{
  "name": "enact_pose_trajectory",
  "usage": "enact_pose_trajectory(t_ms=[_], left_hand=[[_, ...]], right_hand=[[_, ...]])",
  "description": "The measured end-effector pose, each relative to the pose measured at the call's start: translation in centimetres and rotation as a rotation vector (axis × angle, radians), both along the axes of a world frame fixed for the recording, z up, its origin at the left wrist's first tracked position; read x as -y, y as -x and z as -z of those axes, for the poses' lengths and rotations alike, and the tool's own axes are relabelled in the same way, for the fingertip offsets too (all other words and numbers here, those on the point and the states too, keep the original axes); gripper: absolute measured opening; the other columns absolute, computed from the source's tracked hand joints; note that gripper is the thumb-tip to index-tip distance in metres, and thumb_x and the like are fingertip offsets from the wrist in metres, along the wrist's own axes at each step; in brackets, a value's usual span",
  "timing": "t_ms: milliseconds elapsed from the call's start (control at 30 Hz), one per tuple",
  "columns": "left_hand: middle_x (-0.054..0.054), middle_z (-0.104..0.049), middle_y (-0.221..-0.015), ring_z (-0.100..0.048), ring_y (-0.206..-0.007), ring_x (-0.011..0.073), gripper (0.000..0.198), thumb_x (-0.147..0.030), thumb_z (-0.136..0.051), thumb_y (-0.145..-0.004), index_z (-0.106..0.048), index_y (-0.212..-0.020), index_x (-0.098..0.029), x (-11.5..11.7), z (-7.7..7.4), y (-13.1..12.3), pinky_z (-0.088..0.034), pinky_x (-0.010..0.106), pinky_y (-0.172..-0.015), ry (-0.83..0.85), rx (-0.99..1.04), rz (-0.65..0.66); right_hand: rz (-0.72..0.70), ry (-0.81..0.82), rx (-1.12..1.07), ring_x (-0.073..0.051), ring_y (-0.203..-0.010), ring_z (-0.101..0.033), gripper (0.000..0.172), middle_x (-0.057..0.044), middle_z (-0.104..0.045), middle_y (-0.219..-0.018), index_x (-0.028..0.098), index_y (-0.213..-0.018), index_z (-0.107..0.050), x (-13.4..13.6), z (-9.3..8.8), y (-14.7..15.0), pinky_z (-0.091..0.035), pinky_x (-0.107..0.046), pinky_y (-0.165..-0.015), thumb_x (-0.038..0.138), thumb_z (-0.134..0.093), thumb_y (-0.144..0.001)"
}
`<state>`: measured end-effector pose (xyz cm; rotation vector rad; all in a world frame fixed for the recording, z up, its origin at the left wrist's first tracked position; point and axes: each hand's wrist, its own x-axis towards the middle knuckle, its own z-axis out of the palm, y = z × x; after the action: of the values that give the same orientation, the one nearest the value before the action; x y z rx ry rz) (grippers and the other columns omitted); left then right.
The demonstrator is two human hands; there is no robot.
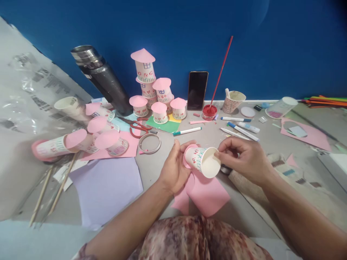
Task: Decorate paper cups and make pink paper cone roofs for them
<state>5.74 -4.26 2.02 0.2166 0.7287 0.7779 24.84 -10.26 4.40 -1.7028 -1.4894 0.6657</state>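
My left hand [176, 168] is wrapped round a white paper cup [197, 157] with red and green drawings. The cup lies tilted on its side, its open mouth toward me and to the right. A pink paper piece [187, 156] sits against its base. My right hand [242, 157] pinches the cup's rim between thumb and fingers. Below the cup, pink paper [208, 195] lies on the table, partly under my left hand.
Behind stand stacked cups with pink cone roofs [143, 56], a dark flask [104, 79] and a phone [197, 90]. Red-handled scissors [139, 129], a tape roll [149, 143], markers [187, 131] and a red pot [209, 112] lie nearer. Purple paper [108, 191] is at left.
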Motion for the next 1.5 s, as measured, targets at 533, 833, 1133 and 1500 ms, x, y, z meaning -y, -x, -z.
enact_pose_trajectory(t_ms=[533, 833, 1133, 1500], left_hand=[[0.015, -0.079, -0.095, -0.073, -0.099, 0.0276, 0.054, -0.054, -0.047, -0.104, -0.078, -0.099, -0.010, 0.3, 0.4, 0.0, -0.056, 0.037, -0.093, -0.048, -0.024, 0.046], [0.014, -0.079, -0.092, -0.074, -0.099, 0.0286, 0.054, -0.053, -0.046, -0.104, -0.077, -0.098, -0.009, 0.5, 0.4, -0.2, -0.056, 0.039, -0.094, -0.049, -0.026, 0.046], [0.014, -0.077, -0.086, -0.074, -0.094, 0.0278, 0.059, -0.053, -0.039, -0.106, -0.077, -0.098, -0.008, 0.5, 0.3, -0.3, -0.057, 0.039, -0.093, -0.035, -0.044, 0.042], [0.015, -0.079, -0.095, -0.073, -0.106, 0.0302, 0.050, -0.054, -0.055, -0.100, -0.077, -0.101, -0.009, 0.6, 0.4, -0.3, -0.056, 0.039, -0.097, -0.053, -0.045, 0.058]], right_hand=[[-0.023, 0.036, -0.040, -0.011, -0.050, -0.049, 0.013, 0.002, -0.063, -0.057, 0.020, -0.074, -0.068, -0.1, 0.3, 0.1, -0.037, -0.025, -0.050, 0.030, -0.071, -0.082], [0.008, 0.020, -0.027, -0.012, -0.050, -0.049, 0.012, 0.004, -0.060, -0.056, 0.020, -0.072, -0.067, -0.1, 0.2, 0.6, -0.036, -0.025, -0.050, 0.028, -0.070, -0.080], [0.062, -0.039, 0.065, -0.011, -0.050, -0.046, 0.009, 0.004, -0.056, -0.054, 0.021, -0.069, -0.065, -0.1, 0.2, 0.9, -0.032, -0.026, -0.050, 0.025, -0.067, -0.077], [0.088, -0.174, 0.236, -0.014, -0.057, -0.053, 0.007, 0.001, -0.063, -0.065, 0.023, -0.072, -0.063, 0.1, 1.0, 1.5, -0.036, -0.028, -0.056, 0.020, -0.064, -0.078]])
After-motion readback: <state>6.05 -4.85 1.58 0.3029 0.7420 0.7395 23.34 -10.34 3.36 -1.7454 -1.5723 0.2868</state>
